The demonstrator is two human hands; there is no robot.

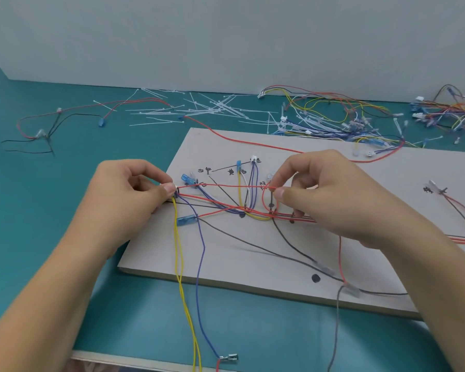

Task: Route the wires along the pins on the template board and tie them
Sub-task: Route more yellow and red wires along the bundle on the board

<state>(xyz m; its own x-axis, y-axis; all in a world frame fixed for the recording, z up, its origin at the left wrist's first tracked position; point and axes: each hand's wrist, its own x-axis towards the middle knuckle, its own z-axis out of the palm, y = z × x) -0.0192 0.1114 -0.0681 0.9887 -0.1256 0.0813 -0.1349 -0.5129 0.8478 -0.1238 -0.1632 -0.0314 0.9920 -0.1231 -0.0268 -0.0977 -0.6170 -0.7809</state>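
Two yellow wires (185, 304) and one blue wire (197, 291) trail off the tabletop's near edge. Routing looks underway on the template board (226, 267) — the left hand (126, 194) has its grip pinched on one connector (176, 188), and the right hand (341, 200) pinches one red wire (226, 186) looped at a pin (271, 201). Next, draw it taut. Cable ties (199, 108) — too many to count — litter the far edge.

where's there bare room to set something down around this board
Bare mat left of the left hand, and at the front between purple wire and grey wire. The board is bare right of the right hand. Crowded: ties and wire heap at the back, board centre between the hands.
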